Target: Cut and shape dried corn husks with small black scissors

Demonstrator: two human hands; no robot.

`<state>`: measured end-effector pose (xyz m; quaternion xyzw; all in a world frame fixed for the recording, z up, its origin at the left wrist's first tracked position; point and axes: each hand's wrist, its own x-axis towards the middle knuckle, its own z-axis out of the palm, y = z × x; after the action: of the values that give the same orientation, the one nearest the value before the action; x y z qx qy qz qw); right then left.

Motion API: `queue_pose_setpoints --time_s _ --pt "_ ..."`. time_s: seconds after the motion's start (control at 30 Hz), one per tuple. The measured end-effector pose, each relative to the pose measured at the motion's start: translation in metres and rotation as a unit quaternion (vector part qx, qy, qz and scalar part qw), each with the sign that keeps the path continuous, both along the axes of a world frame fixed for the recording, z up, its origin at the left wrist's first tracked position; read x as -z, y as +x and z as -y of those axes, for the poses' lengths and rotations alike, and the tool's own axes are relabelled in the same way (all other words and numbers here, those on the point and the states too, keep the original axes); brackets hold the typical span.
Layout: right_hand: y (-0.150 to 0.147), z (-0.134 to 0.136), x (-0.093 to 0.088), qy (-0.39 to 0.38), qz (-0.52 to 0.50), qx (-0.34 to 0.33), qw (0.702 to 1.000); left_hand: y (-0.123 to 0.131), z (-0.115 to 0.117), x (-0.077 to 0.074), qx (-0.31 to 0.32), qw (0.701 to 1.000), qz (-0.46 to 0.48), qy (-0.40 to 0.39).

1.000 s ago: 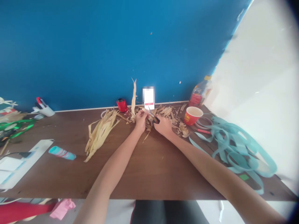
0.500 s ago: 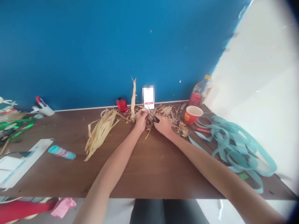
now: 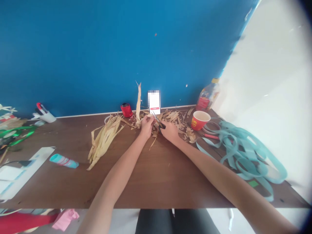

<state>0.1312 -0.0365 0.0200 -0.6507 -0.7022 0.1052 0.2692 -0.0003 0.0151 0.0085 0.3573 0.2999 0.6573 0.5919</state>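
Note:
My left hand (image 3: pixel 147 126) pinches a small pale piece of corn husk (image 3: pixel 151 116) near the back of the table. My right hand (image 3: pixel 170 130) is closed round the dark handles of a pair of scissors (image 3: pixel 162 124). The blades point up and left, right beside the husk piece; whether they touch it I cannot tell. Cut husk scraps (image 3: pixel 172 115) lie under and behind both hands. A bundle of dried corn husks (image 3: pixel 105 139) lies left of my left hand, and one tall husk strip (image 3: pixel 138 102) stands against the wall.
A lit phone (image 3: pixel 154 101) leans on the blue wall behind my hands. A red spool-like object (image 3: pixel 126 110) stands to its left. On the right are a red paper cup (image 3: pixel 200 120), a bottle (image 3: pixel 207 96) and tangled teal ribbon (image 3: pixel 243 152). A blue roll (image 3: pixel 64 161) lies left.
The view has shifted very slightly. Both hands stay in nearly the same place, with the scissors still against or beside the husk piece.

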Motion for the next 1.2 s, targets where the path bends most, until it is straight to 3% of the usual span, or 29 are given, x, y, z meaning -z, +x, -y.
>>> queue_pose_setpoints --time_s 1.2 --pt "0.0003 -0.0029 0.0021 -0.015 0.066 -0.013 0.998 -0.003 -0.0033 0.0014 -0.015 0.999 0.03 0.003"
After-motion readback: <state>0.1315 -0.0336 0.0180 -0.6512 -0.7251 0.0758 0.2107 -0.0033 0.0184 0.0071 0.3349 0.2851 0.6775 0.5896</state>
